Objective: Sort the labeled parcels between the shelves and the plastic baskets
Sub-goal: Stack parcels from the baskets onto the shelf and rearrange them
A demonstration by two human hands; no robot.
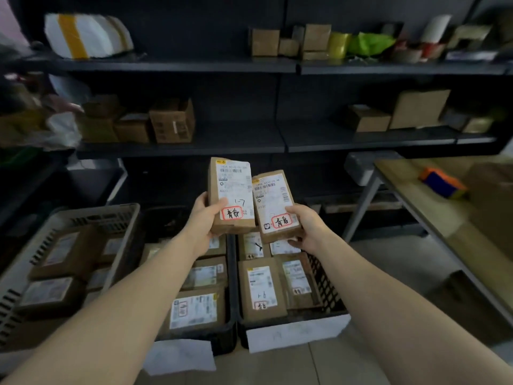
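I hold two labeled parcels above the black basket (327,290): my left hand (204,215) grips one parcel (230,195), my right hand (305,226) the other (274,204). I am mid-sort, reading labels; next, I judge, comes choosing each destination.

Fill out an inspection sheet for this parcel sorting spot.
Surface: tiled floor; wooden table at right.
Job's things: left parcel, marked 1-7, and right parcel held upright, both with red-ringed marks. Grey basket and black baskets hold more parcels.
Clutter: orange-blue block on the table; white bag and green bag on the top shelf.
Hands: left hand grips the left parcel; right hand grips the right parcel.
Cables: nothing seen.
Surroundings: dark shelves with cardboard boxes.
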